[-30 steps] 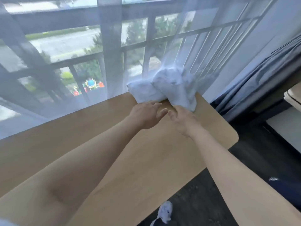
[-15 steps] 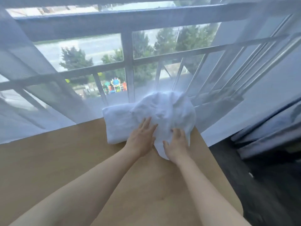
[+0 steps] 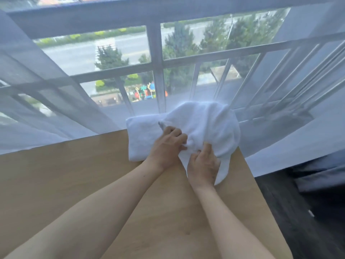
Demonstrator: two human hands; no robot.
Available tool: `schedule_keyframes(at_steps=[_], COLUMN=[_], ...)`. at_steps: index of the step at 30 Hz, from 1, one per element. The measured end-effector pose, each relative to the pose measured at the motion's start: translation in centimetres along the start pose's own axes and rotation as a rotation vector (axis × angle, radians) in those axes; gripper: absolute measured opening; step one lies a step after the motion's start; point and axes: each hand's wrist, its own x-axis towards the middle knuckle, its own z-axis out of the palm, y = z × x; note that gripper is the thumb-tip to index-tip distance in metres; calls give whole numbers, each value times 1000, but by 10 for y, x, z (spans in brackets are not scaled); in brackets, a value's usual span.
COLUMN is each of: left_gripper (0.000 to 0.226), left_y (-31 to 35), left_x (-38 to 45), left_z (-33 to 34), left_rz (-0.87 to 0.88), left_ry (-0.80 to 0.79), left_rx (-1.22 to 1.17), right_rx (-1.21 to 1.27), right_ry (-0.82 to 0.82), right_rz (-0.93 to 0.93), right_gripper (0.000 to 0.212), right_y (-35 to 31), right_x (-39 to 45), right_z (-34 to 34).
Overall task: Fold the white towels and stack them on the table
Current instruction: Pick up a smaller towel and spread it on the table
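Observation:
A crumpled white towel [image 3: 209,124] lies in a heap at the far right corner of the wooden table [image 3: 74,174]. Beside it on the left lies a folded white towel [image 3: 141,139], partly under the heap. My left hand [image 3: 166,146] grips a bunch of the crumpled towel with curled fingers. My right hand [image 3: 203,163] pinches the same towel's near edge; a loose flap hangs past it toward me.
A sheer white curtain [image 3: 46,113] hangs along the table's far edge in front of a railed window [image 3: 156,71]. The table's right edge drops to a dark floor [image 3: 298,221]. Dark grey curtain fabric [image 3: 321,174] bunches at the right.
Both hands reached forward from the bare tabletop onto the crumpled towel. Their flat fingers have now curled into its cloth. The view has come closer to the towels.

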Motion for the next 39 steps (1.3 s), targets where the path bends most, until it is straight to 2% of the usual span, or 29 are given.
schedule_keyframes(at_steps=[2,4,8,12,16,22,26,28,31,34,36,39], left_gripper=[22,21,14,20,22,29,17,16,22,29,28,37], left_y=[-4,-13,-37,-66,-99,-137,-164,-180,-207,-238,-261,-297], left_x=[-14,-38,-115,-222,-350,-536,-605,-624,-637,-645,-643,-634], left_z=[-21,-47,-105,-158,-204,-253,-264,-265,-268,-272,-271,-273], left_rz=[45,83,91,14,-92,-313,-468,-576,-781,-819,-836,-1006], left_ry=[59,101,172,277,381,263,224,198,21,-104,-88,11], left_rx=[24,44,115,203,316,380,318,254,101,86,34,-192], right_rx=[30,4,-78,-57,39,33,-29,-89,-213,-283,-302,-361], right_ry=[6,1,-166,-269,-394,-589,-637,-678,-795,-875,-872,-855], right_rz=[-8,-103,-285,-411,-414,-553,-595,-595,-520,-427,-396,-410], right_gripper=[24,23,42,39,33,39,46,49,55,62,60,50], right_y=[-14,-31,-77,-141,-200,-258,-285,-296,-306,-316,-327,-345], right_x=[-8,-22,-67,-147,-263,-422,-478,-491,-499,-503,-502,-501], right_z=[-7,-11,-22,-19,3,48,80,99,135,171,190,211])
